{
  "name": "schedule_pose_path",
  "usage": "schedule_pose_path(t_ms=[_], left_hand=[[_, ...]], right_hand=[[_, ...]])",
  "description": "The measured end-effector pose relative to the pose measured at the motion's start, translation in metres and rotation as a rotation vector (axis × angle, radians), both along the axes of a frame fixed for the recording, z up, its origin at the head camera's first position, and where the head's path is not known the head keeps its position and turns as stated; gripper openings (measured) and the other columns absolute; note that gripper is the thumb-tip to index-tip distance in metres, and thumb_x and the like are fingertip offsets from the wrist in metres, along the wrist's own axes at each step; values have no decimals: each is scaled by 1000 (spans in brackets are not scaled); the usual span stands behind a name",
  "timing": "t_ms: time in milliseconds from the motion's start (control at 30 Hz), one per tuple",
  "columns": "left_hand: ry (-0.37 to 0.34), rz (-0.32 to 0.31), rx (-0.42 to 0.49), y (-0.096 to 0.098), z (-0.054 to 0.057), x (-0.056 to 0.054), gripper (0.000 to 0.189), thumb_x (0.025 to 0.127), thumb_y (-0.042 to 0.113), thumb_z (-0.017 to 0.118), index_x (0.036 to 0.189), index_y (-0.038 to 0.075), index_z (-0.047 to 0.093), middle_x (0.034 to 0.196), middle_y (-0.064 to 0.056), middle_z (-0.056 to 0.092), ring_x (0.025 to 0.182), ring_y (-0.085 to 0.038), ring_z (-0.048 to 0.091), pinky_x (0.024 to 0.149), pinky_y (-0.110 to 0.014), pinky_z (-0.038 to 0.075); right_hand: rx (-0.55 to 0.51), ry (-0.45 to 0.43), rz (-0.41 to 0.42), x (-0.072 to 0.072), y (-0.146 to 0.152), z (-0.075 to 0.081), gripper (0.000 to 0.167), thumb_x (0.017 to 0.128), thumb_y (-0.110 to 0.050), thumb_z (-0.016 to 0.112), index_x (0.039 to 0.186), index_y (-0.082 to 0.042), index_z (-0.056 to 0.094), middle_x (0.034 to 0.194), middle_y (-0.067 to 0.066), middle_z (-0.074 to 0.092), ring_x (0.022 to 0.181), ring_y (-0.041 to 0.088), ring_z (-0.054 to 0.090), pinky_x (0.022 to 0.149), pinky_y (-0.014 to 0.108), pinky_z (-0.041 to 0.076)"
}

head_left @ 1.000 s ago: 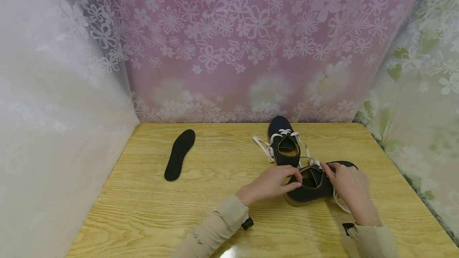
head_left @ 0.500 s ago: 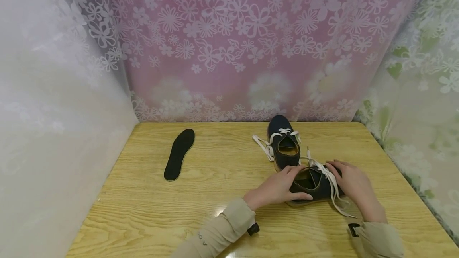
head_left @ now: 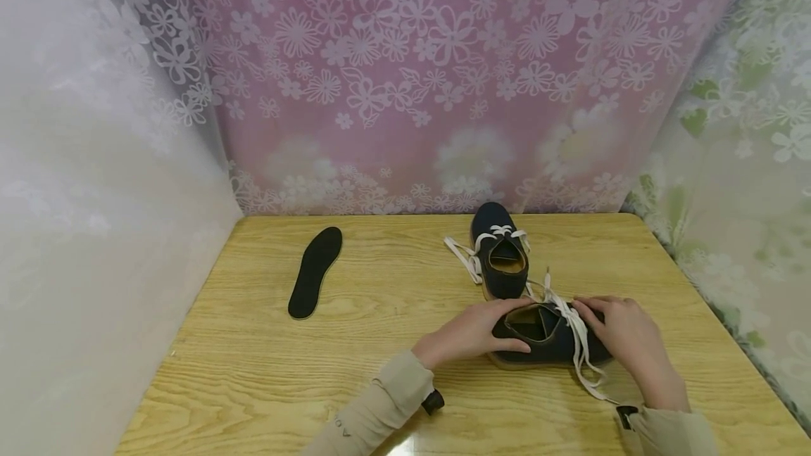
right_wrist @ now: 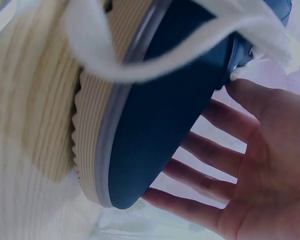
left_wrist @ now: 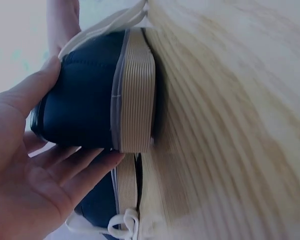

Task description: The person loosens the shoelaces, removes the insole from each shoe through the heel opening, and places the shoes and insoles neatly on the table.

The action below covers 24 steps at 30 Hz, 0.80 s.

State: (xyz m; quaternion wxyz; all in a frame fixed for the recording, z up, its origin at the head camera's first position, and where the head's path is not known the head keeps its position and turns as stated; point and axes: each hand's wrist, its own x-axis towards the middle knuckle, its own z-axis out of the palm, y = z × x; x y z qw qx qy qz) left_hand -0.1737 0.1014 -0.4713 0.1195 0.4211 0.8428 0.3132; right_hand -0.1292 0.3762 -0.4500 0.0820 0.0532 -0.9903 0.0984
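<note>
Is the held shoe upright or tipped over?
Upright. The shoe has its opening facing up in the head view, and its sole faces the table in the left wrist view.

Right hand (right_wrist: pixel 260 155) holding blue shoe (right_wrist: pixel 165 110), white laces (right_wrist: pixel 135 71)

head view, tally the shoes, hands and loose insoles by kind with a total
Shoes: 2 (nearer shoe, farther shoe)
Hands: 2 (left hand, right hand)
Loose insole: 1
Total: 5
</note>
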Motion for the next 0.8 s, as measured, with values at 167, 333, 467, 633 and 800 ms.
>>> schedule_pose_path(t_ms=[167, 333, 467, 633, 800], left_hand=[[-35, -19, 30, -14, 0, -2, 76, 94, 58, 63, 159, 34, 32, 158, 12, 39, 140, -7, 45, 109, -29, 44], [-35, -32, 41, -29, 1, -1, 75, 94, 55, 65, 159, 30, 34, 157, 11, 41, 140, -9, 45, 108, -30, 45], [-69, -42, 53, -42, 1, -2, 75, 94, 53, 66, 158, 30, 35, 157, 12, 41, 139, -8, 47, 102, -27, 47], [-120, -39, 59, -57, 1, -4, 73, 93, 51, 68, 157, 33, 38, 157, 12, 41, 124, -9, 57, 91, -26, 49], [-127, -18, 54, -72, 2, -8, 72, 93, 49, 70, 156, 34, 39, 157, 10, 43, 139, -13, 47, 104, -31, 48]], right_hand=[[16, -21, 1, 5, -7, 1, 39, 102, -38, 61, 123, -7, 74, 114, 25, 71, 98, 52, 63, 75, 64, 50], [27, -68, 28, 10, -10, 3, 39, 101, -38, 62, 127, -10, 72, 116, 21, 71, 100, 50, 62, 66, 59, 52], [34, -86, 51, 15, -13, 5, 45, 98, -43, 66, 130, -13, 70, 118, 20, 71, 99, 47, 63, 63, 57, 52], [31, -126, 87, 20, -20, 7, 56, 96, -53, 65, 135, -15, 67, 126, 20, 68, 109, 50, 60, 72, 64, 51], [14, -134, 146, 23, -28, 8, 66, 90, -59, 68, 138, -14, 64, 133, 21, 63, 116, 51, 58, 81, 66, 50]])
